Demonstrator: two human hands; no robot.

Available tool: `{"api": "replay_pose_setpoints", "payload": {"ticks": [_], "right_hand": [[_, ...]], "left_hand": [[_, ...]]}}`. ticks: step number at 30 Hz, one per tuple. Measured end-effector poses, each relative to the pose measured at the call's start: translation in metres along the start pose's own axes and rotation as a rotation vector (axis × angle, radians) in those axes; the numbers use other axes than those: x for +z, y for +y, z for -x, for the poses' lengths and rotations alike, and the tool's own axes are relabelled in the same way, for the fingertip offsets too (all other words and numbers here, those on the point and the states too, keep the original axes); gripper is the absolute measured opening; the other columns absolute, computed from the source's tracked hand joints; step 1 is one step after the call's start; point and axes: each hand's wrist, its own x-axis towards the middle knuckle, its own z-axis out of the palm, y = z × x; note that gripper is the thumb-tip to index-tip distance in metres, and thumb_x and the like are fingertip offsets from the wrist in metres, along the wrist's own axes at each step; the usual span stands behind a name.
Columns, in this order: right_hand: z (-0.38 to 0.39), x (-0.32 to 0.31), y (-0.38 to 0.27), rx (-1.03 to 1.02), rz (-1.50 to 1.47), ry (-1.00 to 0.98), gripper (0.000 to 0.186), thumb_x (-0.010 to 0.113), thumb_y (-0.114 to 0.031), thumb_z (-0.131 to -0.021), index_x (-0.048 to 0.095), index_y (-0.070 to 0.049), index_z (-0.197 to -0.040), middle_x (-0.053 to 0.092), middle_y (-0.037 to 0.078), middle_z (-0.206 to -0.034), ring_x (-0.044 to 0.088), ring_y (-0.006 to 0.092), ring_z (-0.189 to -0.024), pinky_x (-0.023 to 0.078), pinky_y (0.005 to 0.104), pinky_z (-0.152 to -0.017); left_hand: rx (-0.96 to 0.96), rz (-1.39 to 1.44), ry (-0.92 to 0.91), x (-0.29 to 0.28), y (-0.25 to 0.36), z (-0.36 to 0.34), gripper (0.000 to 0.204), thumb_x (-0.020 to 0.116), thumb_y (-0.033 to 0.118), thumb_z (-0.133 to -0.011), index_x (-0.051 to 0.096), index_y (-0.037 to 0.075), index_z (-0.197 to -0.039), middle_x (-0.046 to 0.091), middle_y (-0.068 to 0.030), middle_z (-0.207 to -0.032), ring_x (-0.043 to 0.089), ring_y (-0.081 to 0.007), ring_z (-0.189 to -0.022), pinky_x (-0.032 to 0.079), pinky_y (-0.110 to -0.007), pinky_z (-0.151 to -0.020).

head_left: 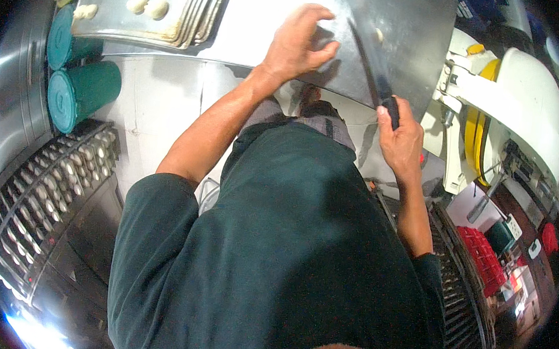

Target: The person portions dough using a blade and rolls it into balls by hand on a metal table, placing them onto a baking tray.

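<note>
My right hand is closed round the black handle of a long knife. Its blade points away from me, over the metal table. My left hand hovers near the table's front edge, left of the blade. Its thumb and forefinger are curved and apart, with nothing visible between them. Beyond the blade, a small pale bit of dough lies on the table. Shaped dough pieces sit in pairs on the top one of several stacked baking trays at the far left.
Two green lidded bins stand below the trays on the left. A rack of filled trays is nearer on that side. To the right is a large white machine with a yellow part. A red crate and another rack are lower right.
</note>
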Motion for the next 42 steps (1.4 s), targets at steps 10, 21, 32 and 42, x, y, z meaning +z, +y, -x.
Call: {"api": "replay_pose_setpoints", "payload": {"ticks": [10, 21, 32, 42], "right_hand": [[-0.001, -0.015, 0.038, 0.107, 0.096, -0.006, 0.032, 0.065, -0.030, -0.098, 0.064, -0.006, -0.119, 0.070, 0.026, -0.085, 0.071, 0.0474, -0.082, 0.054, 0.0527, -0.072], [-0.023, -0.022, 0.040, 0.021, -0.009, 0.017, 0.032, 0.067, -0.029, -0.097, 0.064, -0.005, -0.118, 0.071, 0.025, -0.090, 0.072, 0.0452, -0.086, 0.056, 0.0498, -0.074], [0.021, -0.013, 0.046, 0.094, -0.098, 0.003, 0.030, 0.068, -0.026, -0.098, 0.063, -0.005, -0.118, 0.071, 0.023, -0.086, 0.073, 0.0424, -0.082, 0.056, 0.0478, -0.070], [-0.034, 0.000, 0.030, 0.115, 0.008, -0.056, 0.029, 0.067, -0.028, -0.098, 0.064, -0.006, -0.118, 0.070, 0.024, -0.086, 0.071, 0.0464, -0.085, 0.054, 0.0497, -0.071]], "left_hand": [[-0.141, 0.137, -0.175, 0.079, 0.010, -0.026, 0.041, 0.083, 0.024, -0.081, 0.067, 0.006, -0.114, 0.067, -0.0107, -0.111, 0.070, -0.0297, -0.097, 0.058, -0.039, -0.083], [0.014, 0.101, -0.061, 0.082, 0.007, -0.027, 0.056, 0.083, 0.025, -0.081, 0.058, 0.008, -0.128, 0.068, -0.0143, -0.120, 0.071, -0.0311, -0.106, 0.057, -0.042, -0.092], [-0.282, 0.189, -0.277, 0.073, 0.015, -0.021, 0.053, 0.085, 0.030, -0.082, 0.062, 0.009, -0.126, 0.072, -0.0122, -0.114, 0.072, -0.0262, -0.102, 0.058, -0.039, -0.089], [-0.321, 0.116, -0.336, 0.071, 0.017, -0.026, 0.047, 0.084, 0.027, -0.081, 0.066, 0.009, -0.121, 0.072, -0.0119, -0.111, 0.072, -0.0280, -0.103, 0.058, -0.039, -0.089]]}}
